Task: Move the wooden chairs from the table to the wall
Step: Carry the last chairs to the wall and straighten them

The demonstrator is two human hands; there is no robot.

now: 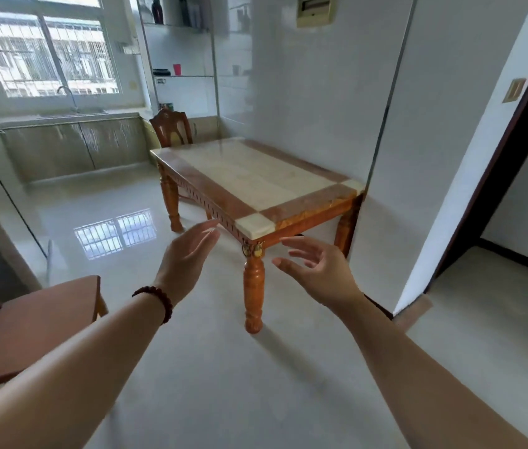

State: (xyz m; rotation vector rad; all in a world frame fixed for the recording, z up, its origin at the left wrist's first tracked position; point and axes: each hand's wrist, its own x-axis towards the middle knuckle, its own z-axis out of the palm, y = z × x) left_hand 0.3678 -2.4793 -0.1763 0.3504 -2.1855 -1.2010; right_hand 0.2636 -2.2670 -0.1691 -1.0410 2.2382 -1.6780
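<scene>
Both hands, left hand [188,254] and right hand [317,270], reach mid-frame, fingers spread, empty; wooden chair [34,322] lower left, another chair [172,128] behind the worktop [246,170].

Bright daylight pours through the window [45,50], glaring off the glossy floor [117,231]; edges bend, fingertips [211,226] blur, shadows soft.

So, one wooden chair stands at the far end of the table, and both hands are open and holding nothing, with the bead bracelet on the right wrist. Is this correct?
Not quite. The head view shows the bead bracelet on the left wrist, not the right. The rest holds: one wooden chair stands at the far end of the table, and the left hand and right hand are open and hold nothing.
</scene>
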